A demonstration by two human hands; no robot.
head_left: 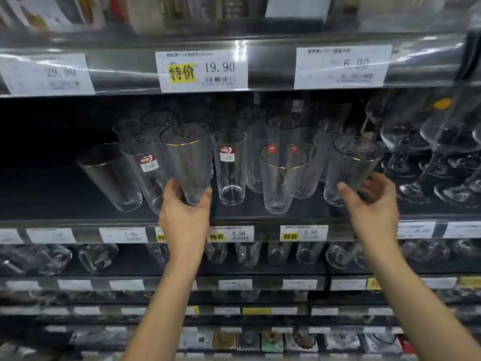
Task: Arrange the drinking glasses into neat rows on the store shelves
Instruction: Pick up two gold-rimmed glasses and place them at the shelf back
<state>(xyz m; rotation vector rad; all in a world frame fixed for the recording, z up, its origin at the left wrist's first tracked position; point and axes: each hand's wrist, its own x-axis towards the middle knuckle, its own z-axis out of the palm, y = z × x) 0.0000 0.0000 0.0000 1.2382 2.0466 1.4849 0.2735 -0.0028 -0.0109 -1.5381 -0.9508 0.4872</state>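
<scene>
Cupping low, my left grip (186, 214) curls thumb and fingers round the base of a gold-rimmed glass (186, 162). My right grip (369, 204) wraps the foot of a dimpled glass (354, 165) the same way. I judge that holding low keeps the rims clean and lets me steer. Between the grips stand a labelled glass (230, 165) and a tumbler (282, 178), out of line. All are near the front of the shelf (52, 199).
</scene>
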